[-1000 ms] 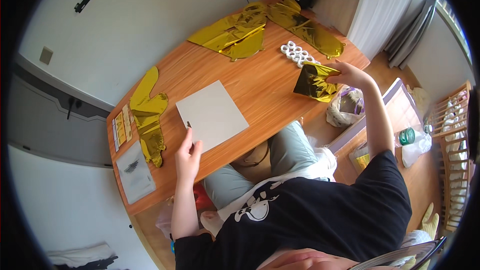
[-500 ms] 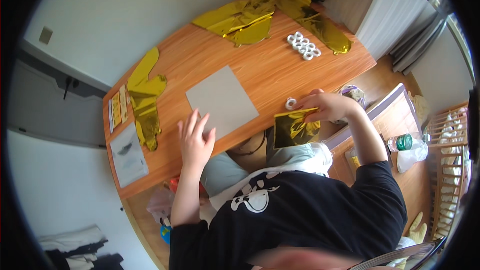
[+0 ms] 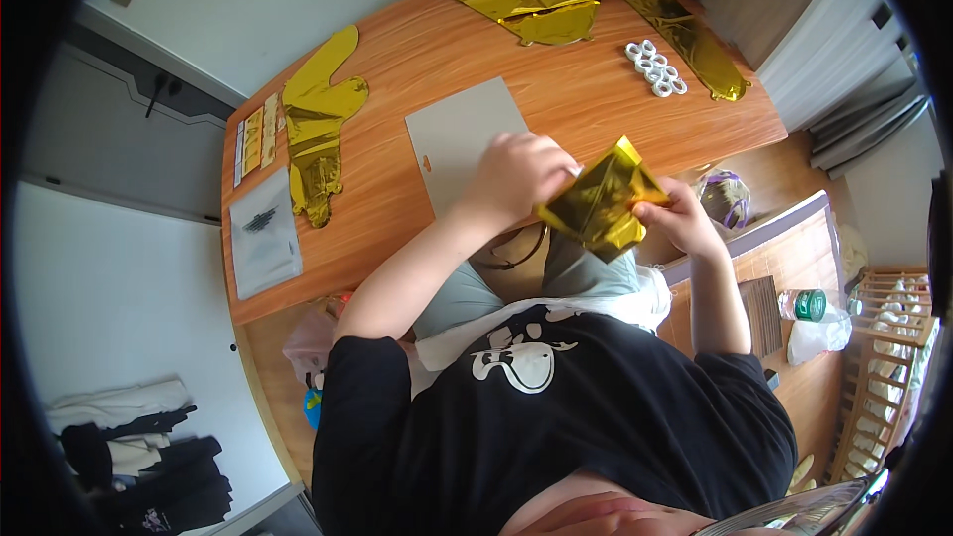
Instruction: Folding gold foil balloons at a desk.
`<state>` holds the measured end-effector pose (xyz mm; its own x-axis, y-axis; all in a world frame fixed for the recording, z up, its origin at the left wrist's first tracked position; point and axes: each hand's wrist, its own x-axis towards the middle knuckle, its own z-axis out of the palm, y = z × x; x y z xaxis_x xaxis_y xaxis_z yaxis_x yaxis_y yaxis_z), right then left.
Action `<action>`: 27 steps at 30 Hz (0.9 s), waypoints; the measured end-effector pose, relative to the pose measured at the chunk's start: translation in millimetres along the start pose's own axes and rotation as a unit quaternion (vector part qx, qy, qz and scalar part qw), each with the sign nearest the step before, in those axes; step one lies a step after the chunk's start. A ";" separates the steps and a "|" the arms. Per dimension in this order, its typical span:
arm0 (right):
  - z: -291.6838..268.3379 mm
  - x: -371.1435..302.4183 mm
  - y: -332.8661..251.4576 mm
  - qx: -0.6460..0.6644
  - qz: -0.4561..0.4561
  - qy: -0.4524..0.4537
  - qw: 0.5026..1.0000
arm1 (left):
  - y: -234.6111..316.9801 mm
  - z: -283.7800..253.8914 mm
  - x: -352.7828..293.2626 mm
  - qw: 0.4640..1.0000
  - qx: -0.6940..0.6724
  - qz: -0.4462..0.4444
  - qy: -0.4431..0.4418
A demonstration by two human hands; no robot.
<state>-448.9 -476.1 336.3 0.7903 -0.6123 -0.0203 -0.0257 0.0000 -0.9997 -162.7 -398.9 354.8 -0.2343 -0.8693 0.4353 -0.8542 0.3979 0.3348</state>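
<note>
A folded piece of shiny gold foil (image 3: 601,206), probably a flat foil balloon, is held up over the table's front edge. My right hand (image 3: 685,218) pinches its right side, thumb on top. At its left corner, my left hand (image 3: 521,177) is closed and slightly blurred; a small white bit (image 3: 574,171) shows at the fingertips, and I cannot tell what it is. Below and behind my left hand lies a flat grey board (image 3: 467,124) on the wooden table (image 3: 387,179). Any white ring behind the foil is hidden.
Gold foil balloons lie flat at the left (image 3: 323,119), back (image 3: 541,5) and right back (image 3: 690,35). Several white ring-shaped rolls (image 3: 655,69) sit at the right. A clear packet (image 3: 266,233) rests at the left edge. A bottle (image 3: 802,305) stands beyond my right arm.
My left hand has left the board and moved right, closing beside the foil. My right hand has raised the foil. The view has shifted; the single white ring no longer shows on the table.
</note>
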 end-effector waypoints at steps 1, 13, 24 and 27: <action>3.9 -2.5 7.2 -0.001 -0.002 0.001 1.000 | -6.5 -9.3 -3.8 1.000 0.001 0.002 0.001; 80.2 63.4 -4.9 0.111 -0.056 0.197 0.972 | -49.1 -48.7 -92.3 0.952 0.226 -0.207 0.005; 146.8 141.3 -4.0 -0.339 -0.044 0.206 0.917 | -35.9 -37.7 -113.9 0.960 0.072 -0.269 0.026; 149.6 139.8 -2.1 -0.429 -0.083 0.224 0.871 | -44.4 -39.0 -113.6 0.965 0.052 -0.256 0.035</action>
<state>-246.8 -443.4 333.2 0.5136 -0.7949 0.3229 -0.5345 -0.5909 -0.6043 -80.0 -306.4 323.1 0.2596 -0.9206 0.2916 -0.8923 -0.1131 0.4371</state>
